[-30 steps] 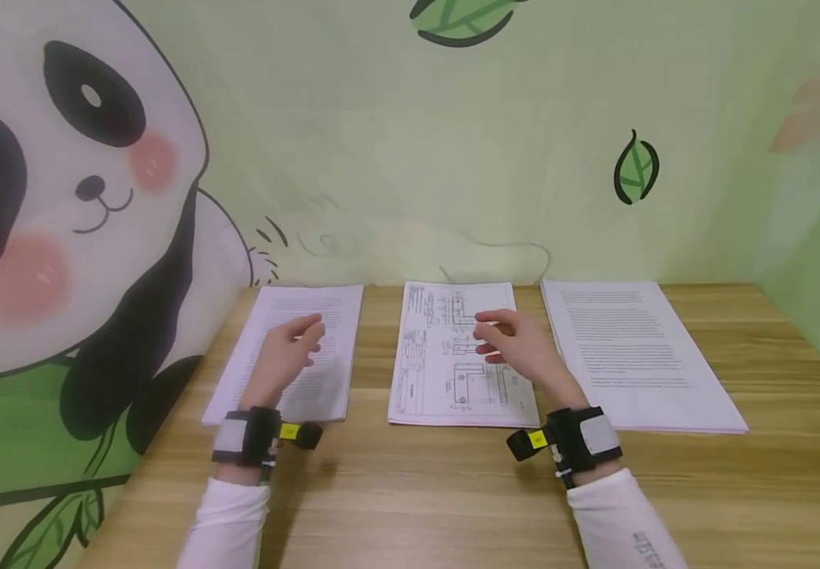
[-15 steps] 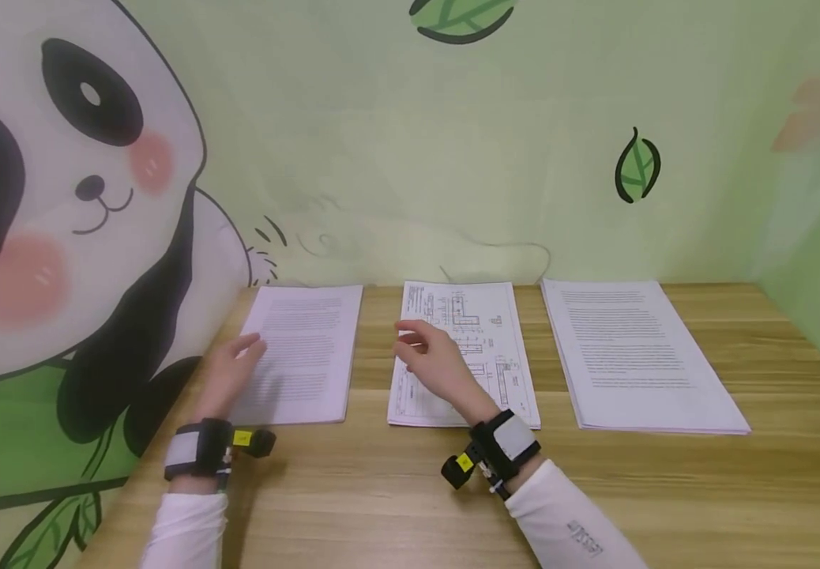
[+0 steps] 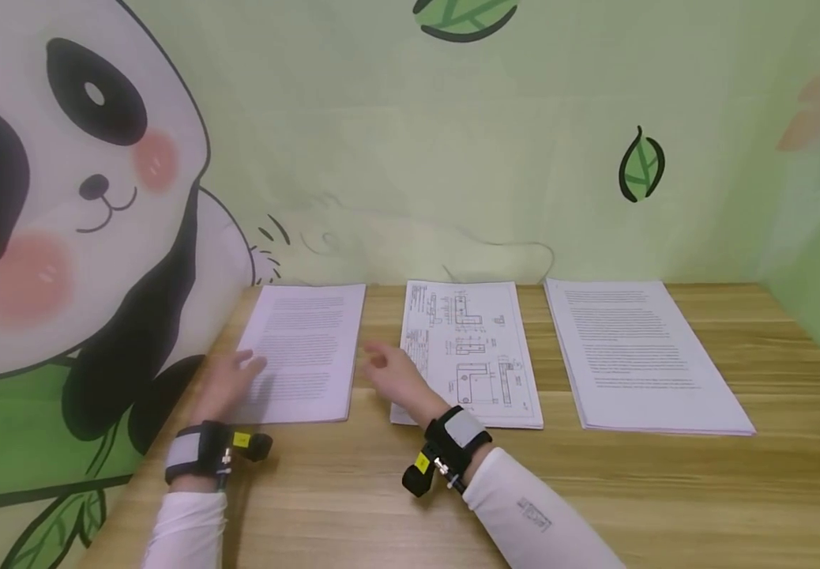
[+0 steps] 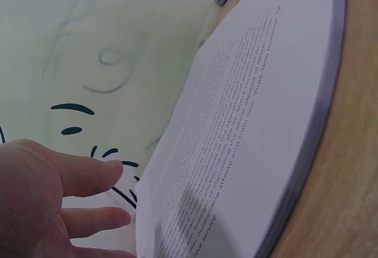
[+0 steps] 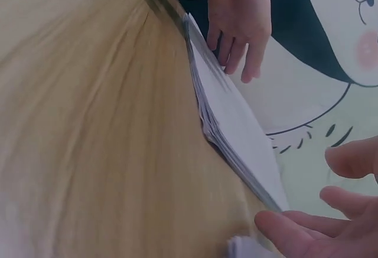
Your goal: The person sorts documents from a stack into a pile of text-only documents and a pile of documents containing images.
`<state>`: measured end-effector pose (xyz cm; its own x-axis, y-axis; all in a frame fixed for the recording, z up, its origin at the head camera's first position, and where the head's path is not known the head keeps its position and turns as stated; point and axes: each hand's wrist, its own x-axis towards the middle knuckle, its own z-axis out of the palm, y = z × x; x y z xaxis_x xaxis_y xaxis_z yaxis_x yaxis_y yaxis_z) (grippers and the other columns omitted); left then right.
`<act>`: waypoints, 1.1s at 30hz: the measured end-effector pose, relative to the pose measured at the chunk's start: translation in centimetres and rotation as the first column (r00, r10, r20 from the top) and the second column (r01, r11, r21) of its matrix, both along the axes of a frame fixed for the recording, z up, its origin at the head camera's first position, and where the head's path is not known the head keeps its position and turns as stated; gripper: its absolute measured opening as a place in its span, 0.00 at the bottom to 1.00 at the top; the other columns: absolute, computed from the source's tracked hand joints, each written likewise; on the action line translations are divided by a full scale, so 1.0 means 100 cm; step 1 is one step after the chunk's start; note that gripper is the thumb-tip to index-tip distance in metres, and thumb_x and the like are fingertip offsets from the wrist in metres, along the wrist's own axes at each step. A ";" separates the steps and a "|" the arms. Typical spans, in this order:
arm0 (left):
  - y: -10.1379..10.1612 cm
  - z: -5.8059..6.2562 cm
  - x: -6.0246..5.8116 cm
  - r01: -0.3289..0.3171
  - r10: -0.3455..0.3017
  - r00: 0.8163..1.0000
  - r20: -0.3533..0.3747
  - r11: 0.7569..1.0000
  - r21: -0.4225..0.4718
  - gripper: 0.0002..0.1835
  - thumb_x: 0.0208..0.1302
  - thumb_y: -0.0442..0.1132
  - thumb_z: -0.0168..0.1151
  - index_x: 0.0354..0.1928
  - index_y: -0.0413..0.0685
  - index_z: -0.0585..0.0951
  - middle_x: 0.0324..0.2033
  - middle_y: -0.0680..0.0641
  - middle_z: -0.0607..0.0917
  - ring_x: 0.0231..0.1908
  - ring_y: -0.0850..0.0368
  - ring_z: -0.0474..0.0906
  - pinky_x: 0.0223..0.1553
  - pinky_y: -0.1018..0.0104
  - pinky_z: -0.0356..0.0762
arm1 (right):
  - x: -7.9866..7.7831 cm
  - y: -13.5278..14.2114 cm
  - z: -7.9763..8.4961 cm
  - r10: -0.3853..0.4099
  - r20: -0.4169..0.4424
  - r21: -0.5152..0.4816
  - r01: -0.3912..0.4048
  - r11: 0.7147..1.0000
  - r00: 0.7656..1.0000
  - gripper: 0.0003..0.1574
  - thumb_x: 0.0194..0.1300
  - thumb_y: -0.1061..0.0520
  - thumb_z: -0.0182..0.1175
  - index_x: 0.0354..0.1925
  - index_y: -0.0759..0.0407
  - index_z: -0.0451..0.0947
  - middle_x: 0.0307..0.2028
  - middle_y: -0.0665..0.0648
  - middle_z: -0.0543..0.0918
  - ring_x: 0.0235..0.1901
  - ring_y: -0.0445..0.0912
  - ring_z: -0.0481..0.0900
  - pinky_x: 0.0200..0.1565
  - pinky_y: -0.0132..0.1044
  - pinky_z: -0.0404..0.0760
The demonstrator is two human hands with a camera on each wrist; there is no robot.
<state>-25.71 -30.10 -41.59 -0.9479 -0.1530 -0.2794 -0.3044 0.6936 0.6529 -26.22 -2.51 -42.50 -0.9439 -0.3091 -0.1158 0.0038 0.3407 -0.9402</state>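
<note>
A stack of printed text pages (image 3: 303,356) lies at the left of the table. My left hand (image 3: 225,385) is at its left edge, fingers loosely extended and holding nothing; in the left wrist view its thumb and fingers are spread beside the pages. Whether it touches the stack I cannot tell. My right hand (image 3: 397,378) hovers over the left edge of the middle stack of technical drawings (image 3: 484,379), fingertips toward the gap before the left stack. Nothing is in its fingers (image 5: 339,231). The right hand and wrist cover part of the drawings' left side.
A thicker stack of text pages (image 3: 637,356) lies on the right of the wooden table (image 3: 666,490). Behind the table hangs a pale green backdrop (image 3: 381,158) printed with a panda (image 3: 97,276) and leaves.
The left hand has shifted left, off the top of the left stack to its outer edge. The right hand has swept left across the drawings, uncovering most of them.
</note>
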 end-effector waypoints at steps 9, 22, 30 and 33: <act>-0.002 0.000 0.000 -0.016 0.016 1.000 -0.009 1.000 0.027 0.40 0.68 0.58 0.40 0.70 0.34 0.50 0.69 0.27 0.51 0.67 0.28 0.47 0.65 0.32 0.48 | 0.001 -0.011 -0.007 -0.010 0.201 -0.208 0.053 0.977 0.980 0.33 0.65 0.56 0.54 0.67 0.58 0.61 0.58 0.65 0.74 0.52 0.53 0.77 0.55 0.46 0.79; 0.000 0.000 0.000 -0.061 0.062 0.998 -0.006 0.996 0.064 0.38 0.68 0.56 0.42 0.69 0.35 0.55 0.68 0.29 0.56 0.67 0.31 0.51 0.65 0.34 0.51 | -0.010 -0.013 -0.016 0.009 0.395 -0.413 0.168 0.895 0.919 0.37 0.66 0.58 0.51 0.70 0.61 0.53 0.51 0.65 0.78 0.45 0.51 0.78 0.48 0.43 0.81; 0.006 -0.002 0.000 -0.073 0.074 0.997 -0.013 0.995 0.074 0.36 0.68 0.56 0.43 0.69 0.38 0.57 0.69 0.32 0.58 0.68 0.33 0.52 0.66 0.35 0.51 | -0.011 -0.021 -0.012 -0.012 0.351 -0.343 0.141 0.929 0.936 0.26 0.65 0.59 0.51 0.60 0.65 0.67 0.51 0.63 0.81 0.46 0.50 0.81 0.43 0.39 0.82; 0.009 -0.004 -0.001 -0.078 0.081 0.996 -0.026 0.993 0.086 0.35 0.68 0.55 0.44 0.69 0.38 0.58 0.69 0.33 0.60 0.68 0.34 0.53 0.66 0.35 0.52 | -0.012 -0.021 -0.012 -0.028 0.364 -0.345 0.162 0.925 0.931 0.26 0.64 0.60 0.51 0.60 0.64 0.67 0.53 0.63 0.80 0.49 0.52 0.80 0.43 0.38 0.80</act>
